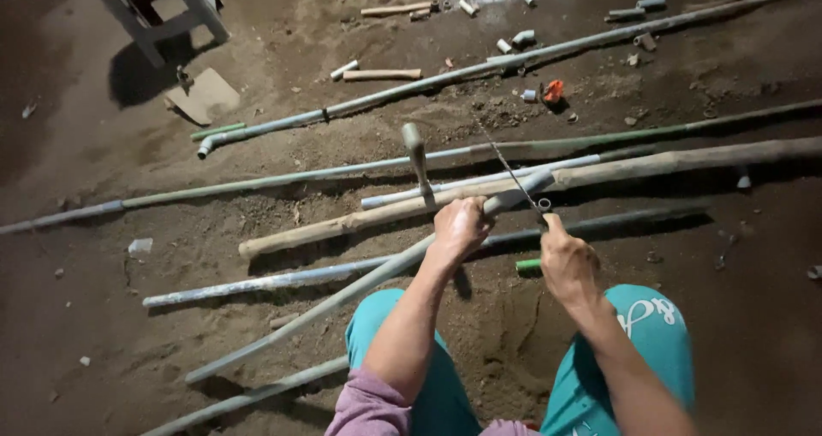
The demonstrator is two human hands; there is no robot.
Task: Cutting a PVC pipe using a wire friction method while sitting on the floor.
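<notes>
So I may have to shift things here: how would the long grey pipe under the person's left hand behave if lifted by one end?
The grey pipe is long and thin, so it would probably sag and whip somewhat. It looks hollow, like the cut pipe offcuts nearby, so likely light for its length. Being round, it may roll once the left hand lets go, though the rough dirt ground should slow it.

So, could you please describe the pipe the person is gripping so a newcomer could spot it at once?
Start at the thick wooden pole lying across the dirt floor. The grey pipe slants up from lower left to rest on that pole, gripped by the left hand. Unlike its neighbours, it crosses them diagonally rather than lying flat.
</notes>
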